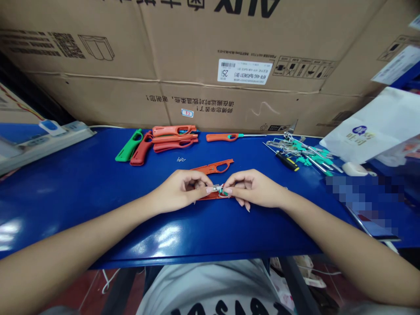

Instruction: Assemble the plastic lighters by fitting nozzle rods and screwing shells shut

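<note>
Left hand (pixel 180 190) and right hand (pixel 254 188) both pinching small part (pixel 219 190), fingers curling tight around it, just above orange shell (pixel 208 197) lying on blue table (pixel 98 188).

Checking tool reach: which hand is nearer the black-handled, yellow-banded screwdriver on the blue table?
Right. The right hand lies just down-left of the black-handled screwdriver; the left hand is farther left, beyond it. Both pinch a small metal part.

Colour rundown: orange on blue.
Table (pixel 82 188) glossy blue; held shell (pixel 206 197) and shell stack (pixel 173 138) orange-red; single shell (pixel 128 146) green; small part (pixel 220 190) silver and green; cartons (pixel 164 57) brown with black print; shirt (pixel 210 284) white, black lettering.
</note>
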`<state>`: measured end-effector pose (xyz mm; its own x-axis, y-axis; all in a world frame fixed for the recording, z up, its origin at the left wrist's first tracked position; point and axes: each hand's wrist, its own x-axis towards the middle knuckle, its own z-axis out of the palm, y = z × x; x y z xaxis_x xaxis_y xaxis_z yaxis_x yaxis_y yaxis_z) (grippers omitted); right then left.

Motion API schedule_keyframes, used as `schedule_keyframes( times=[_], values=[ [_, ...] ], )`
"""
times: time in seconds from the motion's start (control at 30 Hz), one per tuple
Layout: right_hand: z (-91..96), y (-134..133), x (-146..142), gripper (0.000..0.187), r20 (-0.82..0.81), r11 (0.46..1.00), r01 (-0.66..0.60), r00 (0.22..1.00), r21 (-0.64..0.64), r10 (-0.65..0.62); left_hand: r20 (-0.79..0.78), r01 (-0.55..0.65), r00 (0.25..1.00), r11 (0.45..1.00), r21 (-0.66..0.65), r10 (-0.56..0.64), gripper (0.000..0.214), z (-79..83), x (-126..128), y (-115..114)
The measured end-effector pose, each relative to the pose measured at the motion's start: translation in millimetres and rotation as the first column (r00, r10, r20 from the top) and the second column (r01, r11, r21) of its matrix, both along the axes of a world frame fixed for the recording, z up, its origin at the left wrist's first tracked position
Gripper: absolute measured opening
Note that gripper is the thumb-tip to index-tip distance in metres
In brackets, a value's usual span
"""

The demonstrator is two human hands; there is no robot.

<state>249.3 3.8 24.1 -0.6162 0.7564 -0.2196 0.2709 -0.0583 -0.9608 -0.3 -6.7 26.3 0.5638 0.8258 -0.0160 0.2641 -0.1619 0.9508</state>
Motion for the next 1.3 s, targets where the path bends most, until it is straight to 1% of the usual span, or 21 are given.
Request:
schedule_keyframes(
  times=[0.17,0.37,0.5,0.87,1.13,1.3],
  values=[
    [0.1,-0.3,-0.1,0.034,-0.034,0.999,-0.022,0.999,-0.028,0.021,-0.011,-0.012,1.0,1.0,0.009,0.012,0.03,-0.2,-1.0,0.4],
    [-0.9,0.1,0.0,0.037,-0.047,0.997,-0.013,0.999,-0.07,0.01,-0.011,-0.013,1.0,1.0,-0.007,0.013,0.032,-3.0,-1.3,1.4],
    [-0.3,1.3,0.9,0.039,-0.04,0.999,-0.008,0.999,-0.052,0.006,-0.024,-0.01,1.0,1.0,-0.008,0.01,0.033,-2.8,-0.9,1.4],
    [0.9,1.8,0.2,0.04,0.07,1.0,-0.001,0.998,-0.017,0.002,-0.047,-0.01,0.999,1.0,-0.001,0.01,0.035,-1.2,-0.8,1.0],
    [2.2,2.2,0.7,0.039,0.065,1.0,-0.012,0.998,-0.006,0.012,-0.037,-0.023,0.999,1.0,0.009,0.023,0.034,-1.5,0.3,0.8],
    [3.0,1.5,-0.4,0.039,0.046,1.0,0.0,0.999,-0.013,0.001,-0.063,-0.011,0.998,1.0,0.013,0.011,0.032,-1.7,-1.5,2.7]
  ],
)
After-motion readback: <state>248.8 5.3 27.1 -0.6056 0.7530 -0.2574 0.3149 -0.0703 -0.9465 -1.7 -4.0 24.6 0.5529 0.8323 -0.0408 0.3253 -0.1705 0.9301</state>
